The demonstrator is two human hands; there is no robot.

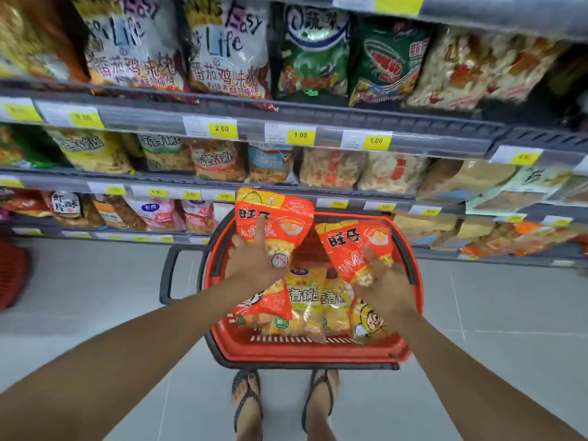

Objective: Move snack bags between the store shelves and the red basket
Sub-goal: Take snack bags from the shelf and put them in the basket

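While held above the red basket (305, 351) at lower centre: left bag (275, 218) and right bag (353, 246), long axes near upright, tops toward the shelves (286, 183) beyond. Beneath, left hand (254, 265) and right hand (385, 288), fingers (259, 230) clamped on each lower end; left bag higher, nearer the shelves.

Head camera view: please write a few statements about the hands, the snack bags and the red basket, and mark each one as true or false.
1. The left hand holds the left orange bag above the red basket. True.
2. The right hand is empty. False: it holds the right orange bag.
3. The red basket stands on a shelf. False: it stands on the floor, in front of the shelves.
4. Yellow bags lie inside the red basket. True.
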